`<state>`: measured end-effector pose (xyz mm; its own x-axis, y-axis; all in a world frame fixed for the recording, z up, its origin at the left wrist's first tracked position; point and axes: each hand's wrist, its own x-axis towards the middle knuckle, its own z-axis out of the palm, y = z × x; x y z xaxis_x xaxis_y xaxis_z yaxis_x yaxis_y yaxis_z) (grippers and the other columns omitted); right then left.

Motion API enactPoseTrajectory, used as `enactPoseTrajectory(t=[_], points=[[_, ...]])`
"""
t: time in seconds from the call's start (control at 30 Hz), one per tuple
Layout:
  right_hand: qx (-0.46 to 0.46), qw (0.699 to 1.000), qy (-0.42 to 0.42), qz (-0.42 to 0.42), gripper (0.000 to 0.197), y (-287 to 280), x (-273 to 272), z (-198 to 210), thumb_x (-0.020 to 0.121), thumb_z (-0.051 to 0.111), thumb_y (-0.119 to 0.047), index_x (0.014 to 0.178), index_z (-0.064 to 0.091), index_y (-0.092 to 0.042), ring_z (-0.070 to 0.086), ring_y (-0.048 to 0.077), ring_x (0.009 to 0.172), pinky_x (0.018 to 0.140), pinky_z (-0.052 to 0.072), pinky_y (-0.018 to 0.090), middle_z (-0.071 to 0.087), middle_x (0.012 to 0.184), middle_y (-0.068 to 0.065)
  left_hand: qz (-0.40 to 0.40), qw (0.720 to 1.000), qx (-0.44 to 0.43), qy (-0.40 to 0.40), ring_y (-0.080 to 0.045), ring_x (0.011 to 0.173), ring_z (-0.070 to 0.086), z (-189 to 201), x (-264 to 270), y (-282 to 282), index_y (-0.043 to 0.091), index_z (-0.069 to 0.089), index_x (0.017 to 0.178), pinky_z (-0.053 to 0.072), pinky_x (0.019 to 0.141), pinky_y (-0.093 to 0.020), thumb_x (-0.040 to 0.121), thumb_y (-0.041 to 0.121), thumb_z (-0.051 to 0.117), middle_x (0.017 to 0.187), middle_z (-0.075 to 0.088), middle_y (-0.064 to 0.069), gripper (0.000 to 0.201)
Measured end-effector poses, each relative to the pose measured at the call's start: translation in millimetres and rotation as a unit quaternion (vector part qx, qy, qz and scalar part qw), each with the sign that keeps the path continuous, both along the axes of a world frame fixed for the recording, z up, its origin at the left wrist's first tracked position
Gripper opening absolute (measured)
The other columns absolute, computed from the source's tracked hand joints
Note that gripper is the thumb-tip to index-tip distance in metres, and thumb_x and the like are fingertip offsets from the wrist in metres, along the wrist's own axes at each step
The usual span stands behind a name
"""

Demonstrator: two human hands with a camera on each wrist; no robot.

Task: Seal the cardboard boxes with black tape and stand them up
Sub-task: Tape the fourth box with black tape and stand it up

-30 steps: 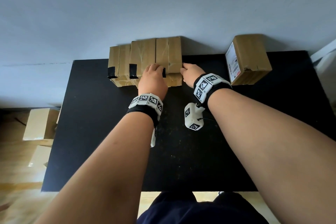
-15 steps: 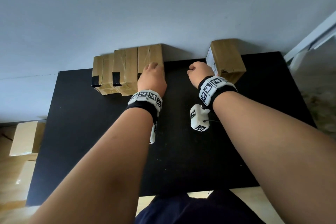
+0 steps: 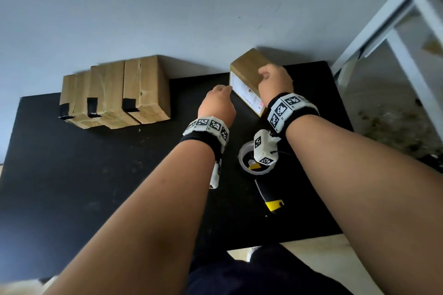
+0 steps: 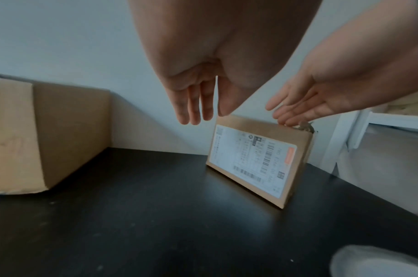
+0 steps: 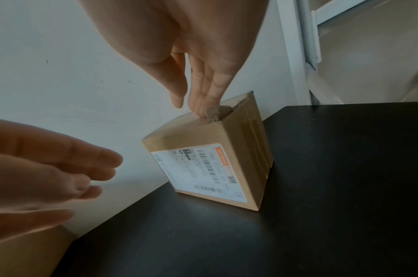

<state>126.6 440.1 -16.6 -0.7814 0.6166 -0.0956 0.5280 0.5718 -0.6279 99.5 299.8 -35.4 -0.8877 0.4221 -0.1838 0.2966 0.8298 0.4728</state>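
Three brown boxes [image 3: 115, 96], each with a strip of black tape [image 3: 129, 104] on its front end, stand in a row at the table's back left. A further box [image 3: 247, 67] with a white shipping label [image 4: 253, 159] stands on its side at the back right, its top corner torn. My right hand [image 3: 271, 76] is over this box, its straight fingertips [image 5: 203, 110] touching the torn top edge. Just left of the box my left hand [image 3: 219, 93] has straight fingers [image 4: 191, 112] by the upper left corner and holds nothing.
The black table [image 3: 72, 175] stands against a pale wall. A tape roll [image 3: 242, 155] and a black-and-yellow cutter [image 3: 273, 203] lie on it beneath my right wrist. A white frame [image 3: 383, 19] stands just past the table's right edge.
Both hands have left the row of taped boxes and moved right to the labelled box. The head view has swung right, so the tape roll and cutter now show.
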Motion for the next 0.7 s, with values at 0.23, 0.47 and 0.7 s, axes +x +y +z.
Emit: enactPoseTrajectory(t=[0.23, 0.47, 0.7], points=[[0.059, 0.998, 0.001, -0.01, 0.041, 29, 5, 0, 0.088, 0.041, 0.0, 0.121, 0.063, -0.012, 0.048, 0.029, 0.121, 0.091, 0.044, 0.033, 0.054, 0.128, 0.013, 0.019, 1.0, -0.003, -0.005, -0.022, 0.126, 0.045, 0, 4, 23, 0.013, 0.046, 0.135, 0.041, 0.098, -0.035, 0.094, 0.01, 0.039, 0.142, 0.043, -0.004, 0.042], [-0.038, 0.99, -0.138, 0.011, 0.049, 32, 7, -3, 0.097, 0.043, -0.012, 0.145, 0.032, -0.007, 0.048, 0.031, 0.127, 0.093, 0.042, 0.034, 0.046, 0.142, 0.014, -0.003, 0.994, -0.056, -0.09, -0.03, 0.119, 0.051, 0, 14, 42, 0.01, 0.048, 0.132, 0.042, 0.094, -0.036, 0.096, 0.013, 0.038, 0.135, 0.049, -0.013, 0.037], [-0.04, 0.985, -0.133, 0.105, 0.027, 3, 10, -5, 0.092, 0.047, -0.014, 0.115, 0.06, -0.006, 0.061, 0.032, 0.103, 0.071, 0.038, 0.028, 0.063, 0.116, 0.013, 0.102, 0.991, 0.002, -0.088, -0.029, 0.104, 0.059, 4, 25, 14, 0.011, 0.061, 0.114, 0.043, 0.08, -0.031, 0.094, 0.011, 0.04, 0.112, 0.065, -0.011, 0.03]])
